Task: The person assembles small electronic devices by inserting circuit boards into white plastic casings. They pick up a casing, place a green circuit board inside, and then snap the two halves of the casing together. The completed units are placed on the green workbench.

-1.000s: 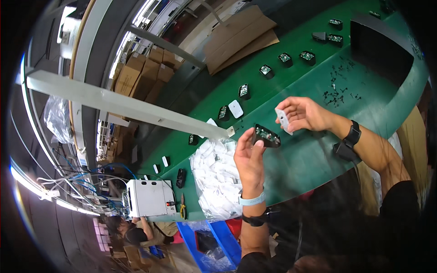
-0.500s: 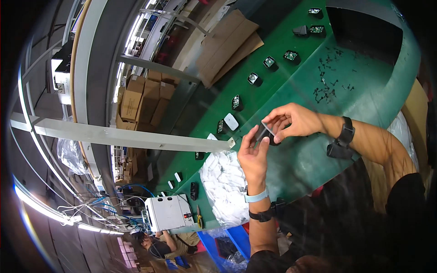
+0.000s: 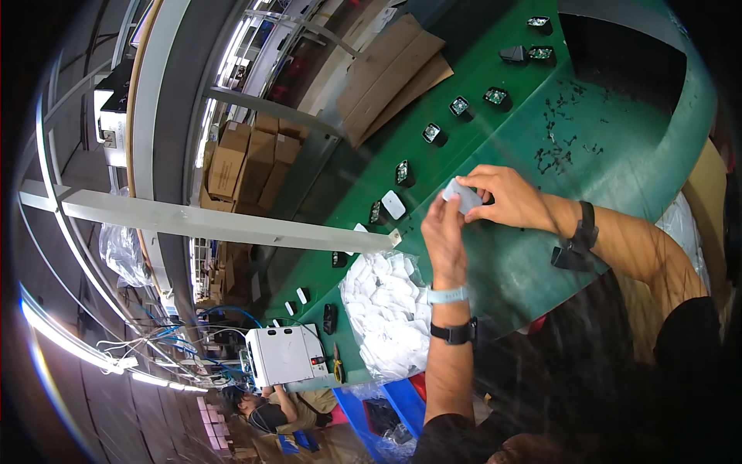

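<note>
Between my two hands is a small white-grey cover with rounded corners [image 3: 462,196], its pale flat face turned up; a dark part shows at its right edge. My left hand [image 3: 444,236] is closed on its near-left side. From the right, my right hand [image 3: 506,197] pinches it by its upper and right edges. Whether the cover is fixed to a case beneath is hidden by my fingers. Just left of my hands, another white cover [image 3: 393,205] lies beside an open black case [image 3: 377,212]. A black case with a circuit board inside [image 3: 404,174] stands farther along.
Several more black cases [image 3: 497,98] line the green bench [image 3: 464,147]. Small black parts [image 3: 553,147] lie scattered at right. A clear bag of white covers [image 3: 382,309] sits near my left forearm, by yellow-handled pliers [image 3: 338,365] and a white machine [image 3: 286,358]. A metal bar [image 3: 216,224] crosses from the left.
The held piece has turned from edge-on to show its pale face. My left hand has shifted right and up, and my right hand has rotated slightly with the piece.
</note>
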